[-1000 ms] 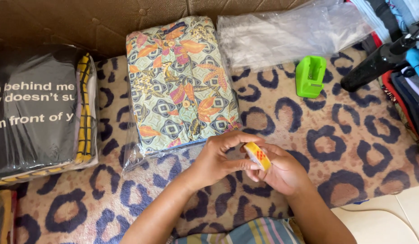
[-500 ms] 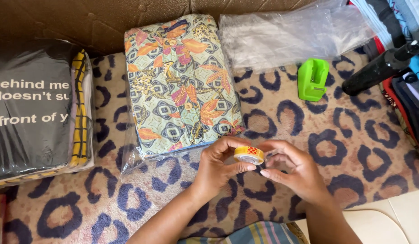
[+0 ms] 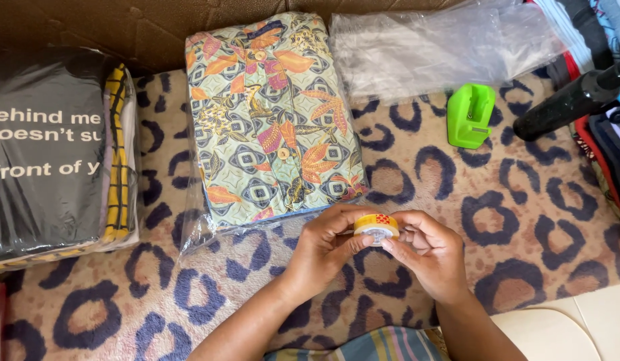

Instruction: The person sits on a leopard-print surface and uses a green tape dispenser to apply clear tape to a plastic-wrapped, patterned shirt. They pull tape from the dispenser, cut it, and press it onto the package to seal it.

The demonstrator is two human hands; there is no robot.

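A small roll of clear tape (image 3: pixel 376 228) with a yellow and red core is held between both hands, low in the middle of the view. My left hand (image 3: pixel 323 254) grips its left side with thumb and fingers. My right hand (image 3: pixel 427 253) holds the right side, the thumb pressed on the roll's edge. Just beyond the hands lies a folded patterned shirt (image 3: pixel 270 120) in a clear plastic bag, its open bag end nearest the hands.
A green tape dispenser (image 3: pixel 469 115) sits right of the shirt. An empty clear plastic bag (image 3: pixel 430 50) lies at the back right. A stack of bagged folded clothes (image 3: pixel 49 154) is at left. A black pole (image 3: pixel 570 103) and hanging clothes stand at right. All rest on a leopard-print rug (image 3: pixel 524 214).
The tape roll has been turned from upright on edge to lying flat between the fingers, and both hands have shifted slightly right and apart around it.
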